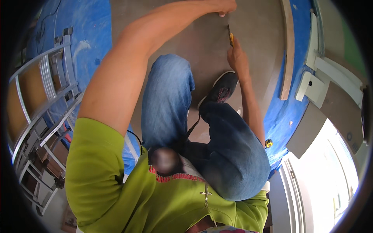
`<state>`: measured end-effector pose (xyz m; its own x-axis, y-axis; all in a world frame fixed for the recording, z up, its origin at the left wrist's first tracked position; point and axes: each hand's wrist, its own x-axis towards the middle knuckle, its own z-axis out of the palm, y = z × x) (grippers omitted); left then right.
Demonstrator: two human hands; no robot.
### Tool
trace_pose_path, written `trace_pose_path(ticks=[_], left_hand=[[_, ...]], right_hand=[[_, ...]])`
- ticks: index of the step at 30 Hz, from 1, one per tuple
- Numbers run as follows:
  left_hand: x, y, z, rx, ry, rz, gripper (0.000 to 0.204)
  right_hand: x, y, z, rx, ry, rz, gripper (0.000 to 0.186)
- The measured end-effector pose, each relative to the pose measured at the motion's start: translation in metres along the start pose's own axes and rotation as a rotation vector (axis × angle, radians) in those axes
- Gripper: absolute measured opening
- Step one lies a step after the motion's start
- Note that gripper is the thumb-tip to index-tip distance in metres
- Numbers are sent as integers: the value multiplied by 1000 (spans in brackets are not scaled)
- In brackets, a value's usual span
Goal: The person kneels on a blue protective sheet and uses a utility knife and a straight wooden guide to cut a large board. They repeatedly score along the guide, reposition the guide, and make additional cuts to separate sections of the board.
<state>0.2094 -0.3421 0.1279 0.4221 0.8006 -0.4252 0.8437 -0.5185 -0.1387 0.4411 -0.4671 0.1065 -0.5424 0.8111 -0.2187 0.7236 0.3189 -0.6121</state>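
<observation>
My right hand (238, 58) is closed round a yellow-handled utility knife (232, 39), its dark blade pointing away from me toward the far end. Beneath the knife lies a large flat grey-brown sheet (202, 42). Whether the blade tip touches the sheet's surface, I cannot tell. Farther out, at the top edge of the view, my left hand (225, 5) is over the same sheet, its fingers curled in. The picture's edge partly cuts that hand off, and what its fingers hold, if anything, is hidden. My dark shoe (223, 88) rests on the sheet, near my right forearm.
Blue sheeting (91, 35) covers the floor around the sheet. A long wooden strip (288, 50) runs along its right side. A metal ladder (48, 83) stands at the left. A yellow tape measure (269, 143) is by my right knee. White and grey board pieces (316, 89) are at the right.
</observation>
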Motion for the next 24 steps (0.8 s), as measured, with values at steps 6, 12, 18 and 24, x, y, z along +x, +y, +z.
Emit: trace_pose_path(ticks=[6, 12, 18, 24], left_hand=[[0, -6, -2, 27, -34, 22, 37], [-6, -3, -10, 27, -10, 23, 35], [1, 4, -22, 51, -157, 87, 37], [-1, 42, -15, -122, -180, 147, 38]], right_hand=[[-11, 5, 4, 37, 9, 14, 50], [-21, 2, 0, 36, -22, 55, 51], [-33, 0, 1, 23, 28, 16, 47], [-36, -10, -12, 55, -7, 92, 46]])
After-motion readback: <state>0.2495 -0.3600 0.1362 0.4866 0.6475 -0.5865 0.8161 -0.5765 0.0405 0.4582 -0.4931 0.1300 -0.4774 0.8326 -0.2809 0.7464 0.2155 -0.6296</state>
